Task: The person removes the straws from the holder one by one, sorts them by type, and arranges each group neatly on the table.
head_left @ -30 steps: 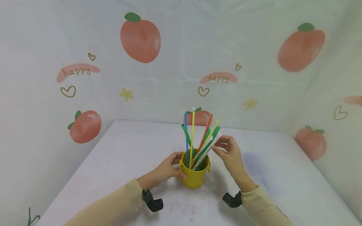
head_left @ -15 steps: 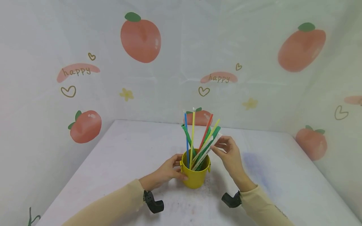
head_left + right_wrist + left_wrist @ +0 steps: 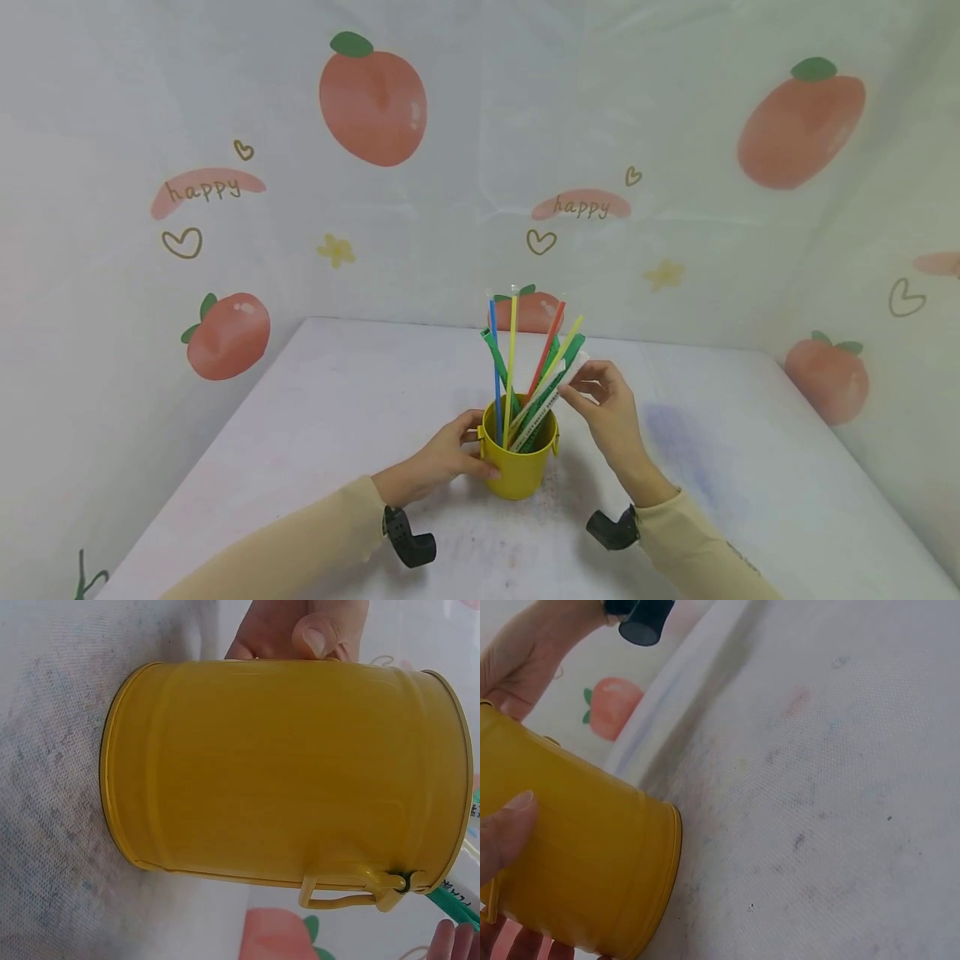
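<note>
A small yellow metal bucket (image 3: 517, 479) with side handles stands upright on the table. My left hand (image 3: 438, 457) grips its left side; in the left wrist view the thumb (image 3: 510, 829) lies along the wall of the bucket (image 3: 592, 825). Several straws lean in it: a blue straw (image 3: 496, 392), a yellow straw (image 3: 511, 358), a red straw (image 3: 547, 346), and green ones. At the right rim leans a white-wrapped straw (image 3: 542, 414) with printing. Its upper end is between the thumb and fingers of my right hand (image 3: 611, 412). The straws' lower ends are hidden inside the bucket.
A white, faintly stained table (image 3: 360, 375) lies under the bucket. Behind and beside it hangs a white cloth backdrop (image 3: 465, 125) printed with red fruit. Black cameras are strapped to both wrists, the left camera (image 3: 411, 542) near the bucket's front left.
Almost nothing differs. My left hand and forearm have shifted very slightly to the right against the bucket; the right hand stays at the white-wrapped straw.
</note>
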`<state>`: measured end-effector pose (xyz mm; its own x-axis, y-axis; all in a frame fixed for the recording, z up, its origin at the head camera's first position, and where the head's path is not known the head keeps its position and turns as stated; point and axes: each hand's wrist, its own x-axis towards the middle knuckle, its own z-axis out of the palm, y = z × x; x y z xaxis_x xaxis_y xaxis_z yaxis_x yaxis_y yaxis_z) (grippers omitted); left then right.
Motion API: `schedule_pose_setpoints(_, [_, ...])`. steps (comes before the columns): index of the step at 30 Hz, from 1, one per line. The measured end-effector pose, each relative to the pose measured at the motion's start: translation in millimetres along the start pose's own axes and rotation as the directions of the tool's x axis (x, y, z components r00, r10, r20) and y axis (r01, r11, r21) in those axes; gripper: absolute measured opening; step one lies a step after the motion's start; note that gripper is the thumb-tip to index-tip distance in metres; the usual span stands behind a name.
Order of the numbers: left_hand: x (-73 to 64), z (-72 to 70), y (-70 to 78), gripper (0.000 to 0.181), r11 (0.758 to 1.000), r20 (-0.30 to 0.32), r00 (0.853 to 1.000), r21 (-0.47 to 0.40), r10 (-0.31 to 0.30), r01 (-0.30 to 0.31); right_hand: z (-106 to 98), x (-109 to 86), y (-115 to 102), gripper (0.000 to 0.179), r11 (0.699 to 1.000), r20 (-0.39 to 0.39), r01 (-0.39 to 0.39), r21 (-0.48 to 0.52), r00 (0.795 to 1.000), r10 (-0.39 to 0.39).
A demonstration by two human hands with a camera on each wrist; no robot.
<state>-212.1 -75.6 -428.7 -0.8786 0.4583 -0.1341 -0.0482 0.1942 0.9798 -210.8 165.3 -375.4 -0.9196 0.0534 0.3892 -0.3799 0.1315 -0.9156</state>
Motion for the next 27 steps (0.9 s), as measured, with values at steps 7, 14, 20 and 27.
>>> schedule_pose_setpoints(7, [0.2,0.0,0.6,0.074,1.0,-0.002,1.0,0.004,-0.006,0.006,0.6,1.1,0.7,0.033,1.0,-0.015,-0.006,-0.009,1.0,0.006])
schedule_pose_setpoints(14, [-0.3,0.3,0.7,0.072,1.0,0.001,1.0,-0.004,-0.007,0.007,-0.1,0.1,0.9,0.034,1.0,-0.011,-0.018,-0.003,1.0,0.018])
schedule_pose_setpoints(20, [-1.0,0.5,-0.2,0.072,1.0,0.004,1.0,-0.013,-0.007,0.007,0.2,-0.4,0.4,0.035,1.0,-0.006,-0.017,0.0,1.0,0.017])
schedule_pose_setpoints(27, [-0.6,0.3,-0.5,0.072,1.0,-0.002,1.0,-0.009,-0.011,0.011,1.0,0.1,-2.1,0.032,0.999,-0.007,-0.02,0.042,1.0,0.021])
